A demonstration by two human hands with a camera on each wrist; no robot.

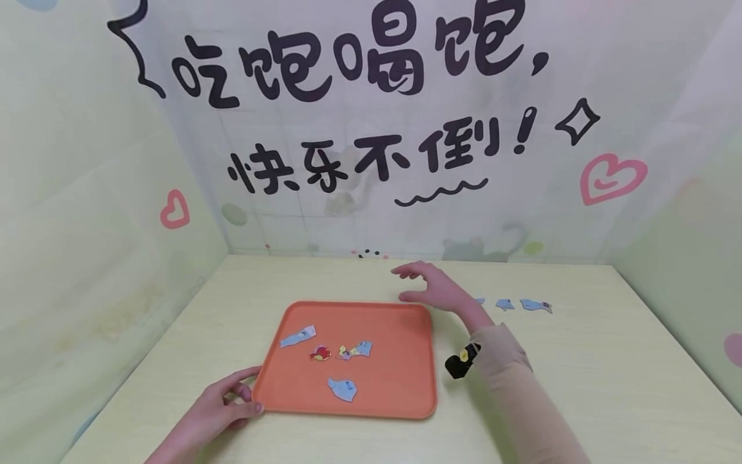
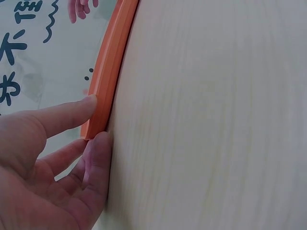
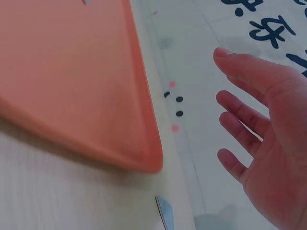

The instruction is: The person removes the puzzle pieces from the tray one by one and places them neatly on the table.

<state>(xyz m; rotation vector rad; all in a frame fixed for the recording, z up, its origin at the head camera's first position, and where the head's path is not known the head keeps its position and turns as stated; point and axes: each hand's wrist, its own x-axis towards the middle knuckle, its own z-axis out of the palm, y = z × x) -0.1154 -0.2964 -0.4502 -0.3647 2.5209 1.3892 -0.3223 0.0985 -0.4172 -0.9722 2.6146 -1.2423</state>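
Orange tray (image 1: 400, 361), near corner in gripping left hand (image 1: 217, 407), far corner by spread, empty right hand (image 1: 433, 289)

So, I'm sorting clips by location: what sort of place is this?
Probably a tabletop activity booth: a pale table with printed backdrops around three sides, and an orange tray holding flat cutout pieces.

Through the head camera I look forward and down over the table (image 1: 603, 361) to the lettered wall (image 1: 359, 229). My 2 wrist views sit closer, rolled sideways: left along the orange tray (image 1: 394, 367), right by its corner. All 3 share tray and wall.
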